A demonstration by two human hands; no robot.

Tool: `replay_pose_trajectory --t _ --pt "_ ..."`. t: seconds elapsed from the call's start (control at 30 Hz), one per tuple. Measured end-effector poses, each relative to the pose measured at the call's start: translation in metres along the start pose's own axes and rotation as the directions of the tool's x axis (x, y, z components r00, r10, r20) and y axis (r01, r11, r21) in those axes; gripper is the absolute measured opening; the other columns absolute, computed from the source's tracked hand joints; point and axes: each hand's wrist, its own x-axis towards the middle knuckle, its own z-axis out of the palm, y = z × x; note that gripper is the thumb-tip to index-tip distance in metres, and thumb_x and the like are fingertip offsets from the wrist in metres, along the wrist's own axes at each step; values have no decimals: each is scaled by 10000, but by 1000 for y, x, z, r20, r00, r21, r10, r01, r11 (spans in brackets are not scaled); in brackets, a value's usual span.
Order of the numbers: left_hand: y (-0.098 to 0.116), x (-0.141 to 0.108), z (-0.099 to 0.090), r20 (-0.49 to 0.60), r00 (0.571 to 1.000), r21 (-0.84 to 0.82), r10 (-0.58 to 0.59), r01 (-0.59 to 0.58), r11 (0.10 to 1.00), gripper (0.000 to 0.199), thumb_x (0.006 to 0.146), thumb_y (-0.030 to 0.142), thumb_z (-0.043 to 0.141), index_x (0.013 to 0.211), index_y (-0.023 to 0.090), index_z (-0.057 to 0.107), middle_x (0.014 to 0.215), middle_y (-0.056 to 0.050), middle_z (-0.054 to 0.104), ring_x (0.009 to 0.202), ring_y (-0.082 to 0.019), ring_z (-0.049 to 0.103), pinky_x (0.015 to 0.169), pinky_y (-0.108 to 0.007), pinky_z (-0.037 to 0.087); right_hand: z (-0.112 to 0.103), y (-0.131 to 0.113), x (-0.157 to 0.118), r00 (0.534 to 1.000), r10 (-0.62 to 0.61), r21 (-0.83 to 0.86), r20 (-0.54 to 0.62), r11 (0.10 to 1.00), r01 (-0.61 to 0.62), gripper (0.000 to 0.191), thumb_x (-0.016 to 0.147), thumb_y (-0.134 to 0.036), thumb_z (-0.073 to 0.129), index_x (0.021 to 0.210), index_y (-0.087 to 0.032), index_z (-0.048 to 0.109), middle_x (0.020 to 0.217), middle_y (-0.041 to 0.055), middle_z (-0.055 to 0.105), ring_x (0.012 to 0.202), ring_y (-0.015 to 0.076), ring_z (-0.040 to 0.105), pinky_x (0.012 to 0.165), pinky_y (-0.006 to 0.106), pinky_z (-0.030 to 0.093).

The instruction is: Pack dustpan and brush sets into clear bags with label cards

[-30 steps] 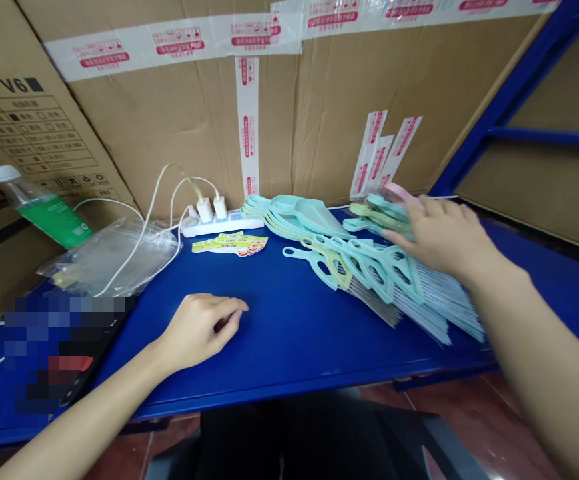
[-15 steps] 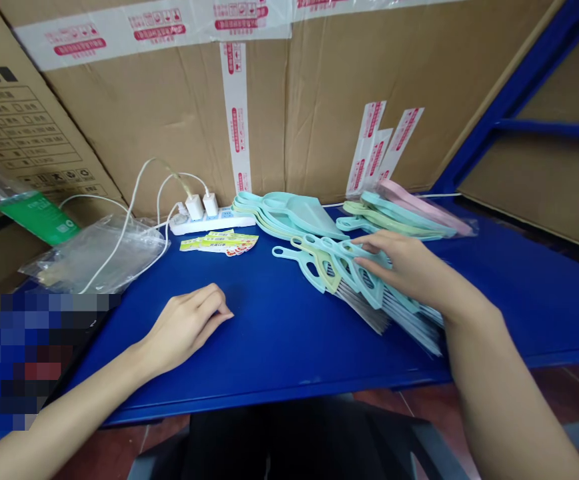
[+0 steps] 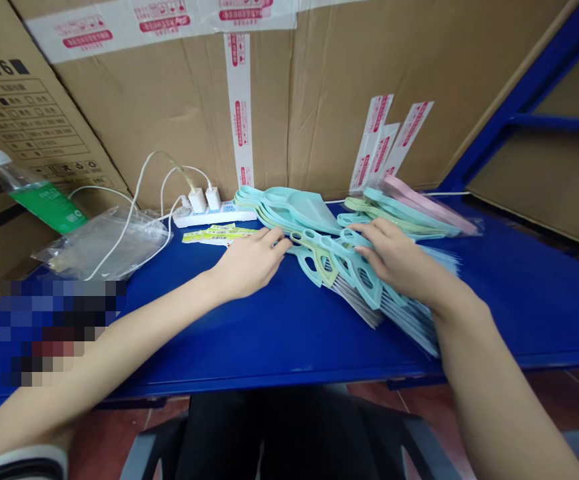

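Several hand brushes in light blue and pale green (image 3: 325,261) lie fanned out and overlapping, handles toward the upper left and grey bristles toward the lower right. My left hand (image 3: 252,263) is at the handle end of the leftmost light blue brush (image 3: 308,265), its fingers closed over the tip and hiding it. My right hand (image 3: 397,257) reaches over the right side of the pile. Its thumb and fingers pinch the ring-ended handle of a light blue hand brush (image 3: 352,239); the palm covers part of the brushes beneath.
Stacked dustpans (image 3: 299,210) lie behind the brushes, with bagged dustpans (image 3: 419,210) to their right. A power strip (image 3: 219,215) with chargers and cables, yellow sachets (image 3: 209,233), a plastic bag (image 3: 114,243) and a green-labelled bottle (image 3: 49,207) occupy the left. Cardboard boxes (image 3: 329,87) wall the back.
My left hand has moved right and away from me, from the bare tabletop to the leftmost brush's handle. My right hand has shifted slightly and closed on a brush handle.
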Motion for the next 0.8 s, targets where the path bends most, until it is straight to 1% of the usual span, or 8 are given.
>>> replay_pose_trajectory --t 0.1,0.2,0.3,0.37,0.5,0.57,0.63,0.8 --pt "-2 36 2 8 1000 56 6 -7 998 288 901 67 455 1153 92 593 1220 -146 635 1095 -259 593 794 -341 508 0 -4 1 1000 -11 19 -9 1000 12 366 963 -274 333 1221 -169 571 1002 137 607 960 303 616 837 467 512" --pt "-6 65 7 38 999 62 40 -42 997 328 920 35 409 1189 76 592 1277 -149 633 1161 -266 568 882 -370 471 1 -8 1 1000 3 31 0 1000 -3 379 966 -260 318 1241 -173 565 1039 141 599 896 288 621 808 462 517" --pt "-9 87 14 50 995 51 86 -88 995 328 941 46 415 1187 125 618 1262 -104 663 1186 -238 570 883 -344 450 0 -11 2 1000 22 37 19 999 -22 388 963 -245 313 1252 -195 567 1073 143 591 891 285 630 796 452 524" --pt "-10 97 19 58 993 49 104 -107 993 283 939 65 457 1113 156 661 1152 -79 714 1121 -225 612 860 -332 442 -2 -13 2 999 22 56 50 998 -25 392 961 -240 315 1263 -217 563 1074 136 592 906 287 635 796 451 528" --pt "-11 110 24 57 993 50 106 -109 993 201 917 89 522 930 168 706 883 -59 746 886 -208 679 817 -338 428 -4 -17 3 994 3 120 111 993 -16 376 972 -296 344 1283 -225 544 1062 127 601 909 286 639 804 463 533" --pt "-12 113 24 47 994 53 99 -102 993 204 908 82 525 882 166 709 838 -59 740 831 -205 682 799 -341 424 -3 -19 2 991 -13 137 135 991 -6 402 953 -381 427 1305 -217 526 1049 122 603 909 290 636 803 463 535" --pt "-14 114 23 37 995 55 93 -95 994 212 901 71 524 863 164 710 819 -57 734 806 -201 680 782 -338 422 -2 -21 2 987 -29 130 159 991 9 485 914 -430 497 1348 -212 502 1030 114 600 909 293 627 807 462 535" --pt "-24 104 16 -6 998 76 59 -58 995 214 900 74 513 897 163 707 782 -48 710 782 -196 670 758 -334 423 -1 -20 1 983 -80 108 165 992 63 536 897 -305 459 1427 -227 472 969 85 576 885 263 605 834 436 521"
